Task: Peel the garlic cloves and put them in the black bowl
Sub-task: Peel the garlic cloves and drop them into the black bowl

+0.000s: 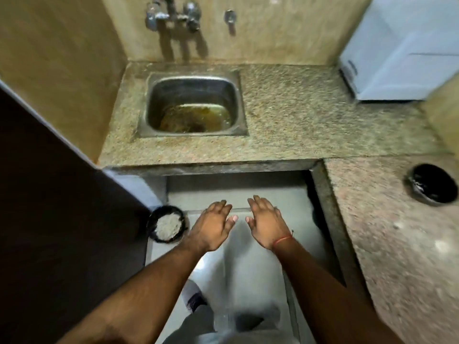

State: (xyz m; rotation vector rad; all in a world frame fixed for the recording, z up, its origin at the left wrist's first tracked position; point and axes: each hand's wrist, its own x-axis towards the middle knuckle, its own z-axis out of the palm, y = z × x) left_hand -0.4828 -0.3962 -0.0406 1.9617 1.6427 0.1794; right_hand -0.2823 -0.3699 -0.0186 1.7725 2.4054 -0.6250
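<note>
Black bowl (431,184): round, dark, standing on the right-hand granite counter (397,244), near its far right side and well apart from both hands. A few pale scraps show inside against the left wall; whether these are garlic or skin cannot be told. No garlic cloves can be made out anywhere with certainty.

Second black bowl (167,224): on the floor at lower left, beside a dark door panel (49,207), filled with a pale, grainy white mass; too blurred to identify. It lies just left of the left hand in the view.

Writing: none legible on any item.

Left hand (213,225): palm down, fingers straight and together, thumb out toward the right hand; holds nothing, hovering above the grey floor (248,256).

Right hand (266,223): palm down, fingers straight, thumb pointing toward the left hand; holds nothing. A red thread (282,240) circles the wrist. The two thumbs are near each other but apart. Both forearms reach forward from the bottom of the view.

Surroundings: steel sink (193,105) set in the far counter, brownish water standing in its bottom; taps (171,14) on the wall above. A white appliance (402,50) occupies the far right corner. The counters form an L; the person stands in the floor recess between door panel and right counter edge.
</note>
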